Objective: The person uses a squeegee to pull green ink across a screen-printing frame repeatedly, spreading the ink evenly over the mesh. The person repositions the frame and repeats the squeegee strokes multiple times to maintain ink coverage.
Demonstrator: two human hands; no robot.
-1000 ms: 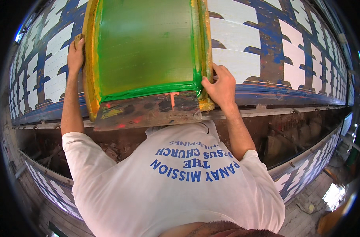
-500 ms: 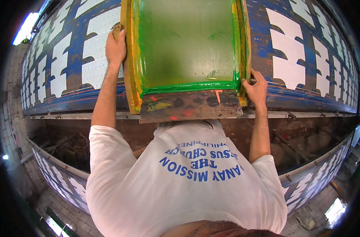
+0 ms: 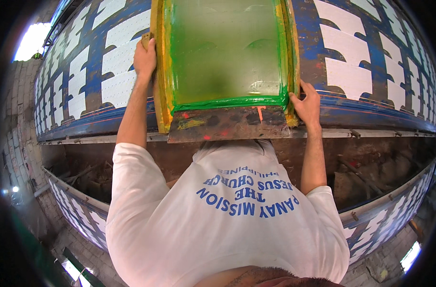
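A screen printing frame lies in front of me on a long blue and brown printing table. Its translucent green mesh is bordered with bright green and yellow. A paint-stained dark flap covers the near end. My left hand is closed on the frame's left side, beside a small wooden block. My right hand grips the right side near the close corner, thumb against the rail and fingers bent. What lies beneath the frame shows only dimly through the mesh.
White cut fabric panels lie in rows on both sides of the frame. A metal rail runs along the table's near edge. Behind me is a second table with similar panels. Brick-like paving shows at the left.
The view has shifted slightly, and the frame's near edge appears a little higher. Both hands stay at the frame's sides; the right fingers have shifted slightly along the rail. Reflections on the mesh differ.
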